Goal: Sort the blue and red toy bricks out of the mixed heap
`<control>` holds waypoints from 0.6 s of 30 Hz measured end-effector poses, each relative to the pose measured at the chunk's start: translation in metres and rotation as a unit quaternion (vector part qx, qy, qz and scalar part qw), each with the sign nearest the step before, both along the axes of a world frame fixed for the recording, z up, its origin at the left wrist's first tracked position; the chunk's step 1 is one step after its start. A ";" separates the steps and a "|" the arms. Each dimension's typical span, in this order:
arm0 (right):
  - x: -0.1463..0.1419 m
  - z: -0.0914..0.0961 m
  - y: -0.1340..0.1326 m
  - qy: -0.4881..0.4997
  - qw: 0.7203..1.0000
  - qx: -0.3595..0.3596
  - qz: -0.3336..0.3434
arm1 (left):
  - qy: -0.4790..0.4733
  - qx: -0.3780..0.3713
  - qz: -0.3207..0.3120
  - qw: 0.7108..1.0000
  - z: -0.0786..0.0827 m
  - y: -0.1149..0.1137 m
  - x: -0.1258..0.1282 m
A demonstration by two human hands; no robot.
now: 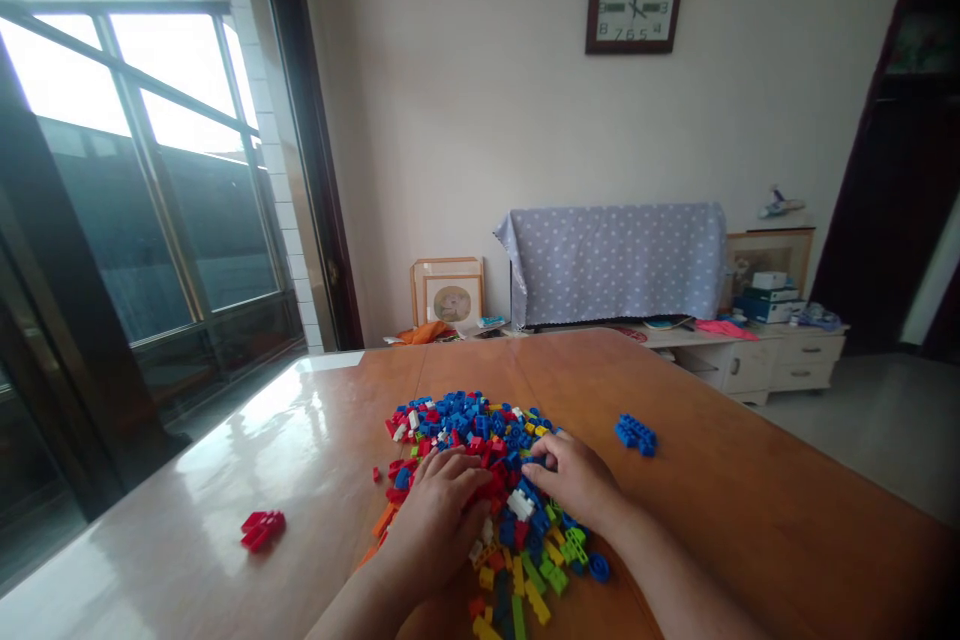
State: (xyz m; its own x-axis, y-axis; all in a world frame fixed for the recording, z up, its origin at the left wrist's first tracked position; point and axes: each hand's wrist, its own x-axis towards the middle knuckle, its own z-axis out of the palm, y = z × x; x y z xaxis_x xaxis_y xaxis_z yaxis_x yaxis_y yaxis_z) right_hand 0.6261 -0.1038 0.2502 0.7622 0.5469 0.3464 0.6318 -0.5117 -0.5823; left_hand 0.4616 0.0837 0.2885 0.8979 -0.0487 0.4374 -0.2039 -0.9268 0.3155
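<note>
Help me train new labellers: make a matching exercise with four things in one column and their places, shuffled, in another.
1. Clock
2. Red cluster
3. Blue cluster
4. Left hand

A. Apart from the pile, on its right
B. At the pile
C. On the wall
D. Apart from the pile, on its left

Pairs: 1-C, 2-D, 3-A, 4-B

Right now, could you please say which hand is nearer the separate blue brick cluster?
Right: the right hand is left of the blue brick cluster; the left hand is farther left.
</note>
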 end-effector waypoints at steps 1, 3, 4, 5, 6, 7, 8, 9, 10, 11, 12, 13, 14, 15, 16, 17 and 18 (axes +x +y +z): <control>-0.002 0.000 0.001 -0.004 1.000 -0.002 0.003 | 0.000 0.000 0.002 1.000 0.000 0.000 0.000; -0.005 -0.001 0.004 -0.011 1.000 -0.001 0.006 | -0.001 0.003 0.005 1.000 0.000 0.000 0.001; -0.006 -0.001 0.005 -0.016 1.000 0.000 0.009 | -0.001 0.006 0.005 1.000 -0.001 0.001 0.001; -0.007 -0.001 0.006 -0.024 1.000 0.000 0.012 | -0.002 0.009 0.005 1.000 -0.001 0.001 0.002; -0.008 -0.001 0.007 -0.033 0.999 0.002 0.015 | -0.004 0.011 0.003 1.000 -0.002 0.002 0.003; -0.008 -0.001 0.008 -0.041 0.999 0.006 0.018 | -0.006 0.013 0.002 1.000 -0.004 0.003 0.004; -0.008 0.000 0.007 -0.044 0.999 0.010 0.020 | -0.009 0.015 0.001 1.000 -0.005 0.004 0.005; -0.007 0.000 0.007 -0.043 0.999 0.016 0.021 | -0.013 0.015 0.001 1.000 -0.006 0.005 0.005; -0.005 0.000 0.005 -0.035 0.999 0.024 0.019 | -0.017 0.014 0.002 1.000 -0.007 0.006 0.006; -0.002 0.001 0.004 -0.025 0.999 0.034 0.015 | -0.019 0.014 0.003 1.000 -0.008 0.007 0.007; 0.001 0.001 0.002 -0.013 0.999 0.044 0.011 | -0.019 0.015 0.005 1.000 -0.009 0.008 0.007; 0.004 0.001 0.000 -0.002 0.999 0.053 0.005 | -0.016 0.017 0.006 1.000 -0.009 0.009 0.006; 0.007 0.001 -0.002 0.007 0.998 0.061 0.001 | -0.012 0.019 0.008 1.000 -0.008 0.009 0.006; 0.009 0.001 -0.003 0.012 0.998 0.065 -0.001 | -0.007 0.021 0.009 1.000 -0.008 0.009 0.006; 0.009 0.000 -0.004 0.014 0.998 0.064 -0.001 | -0.002 0.022 0.010 1.000 -0.007 0.009 0.005; 0.009 0.000 -0.004 0.012 0.998 0.060 0.003 | 0.000 0.022 0.012 1.000 -0.006 0.009 0.005; 0.007 0.000 -0.003 0.007 0.999 0.051 0.009 | 0.001 0.021 0.013 1.000 -0.006 0.008 0.005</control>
State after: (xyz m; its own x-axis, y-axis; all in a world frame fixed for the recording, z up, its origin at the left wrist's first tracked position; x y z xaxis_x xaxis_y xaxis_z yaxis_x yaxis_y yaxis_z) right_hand 0.6334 -0.1068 0.2506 0.7582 0.5222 0.3905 0.6313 -0.4381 -0.6399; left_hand 0.4662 0.0921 0.2828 0.8999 -0.0438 0.4339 -0.1792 -0.9442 0.2763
